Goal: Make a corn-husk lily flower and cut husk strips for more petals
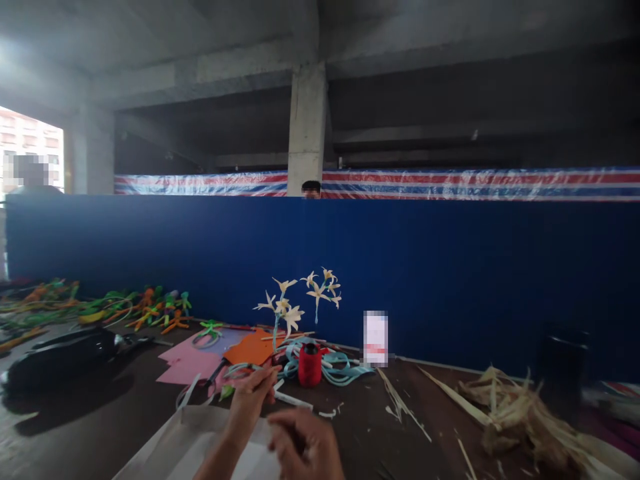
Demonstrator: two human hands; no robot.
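And on the far left of the worktop (120,417) it's a lively heap of green and orange craft figures (150,313), with a glossy black bundle (65,363) sprawled nearer! Moving right, here's pink paper (187,363) flat beside an orange sheet (255,347), and nearer to us a pale sheet (165,443) under the hands. Now the left hand (253,397), reaching away, fingers drawn close together, right below the stem of the left flower bunch (293,317); whether it has that stem between its fingers, I cannot tell! Centre stage, a red spool (310,372) stands among light blue strips (345,373), and near it the right hand (313,443), blurred, fingers curled, its grip impossible to make out. Above and beyond the spool, the right flower bunch (317,292) shows its cream petals against the blue panel (450,267)! Further right, a small pale rectangle (376,339), pixelated, stands at the panel's foot, then thin straw strips (397,400), and finally, near right, a big tangle of dried husks (505,407), a dark cylinder (563,360) just behind
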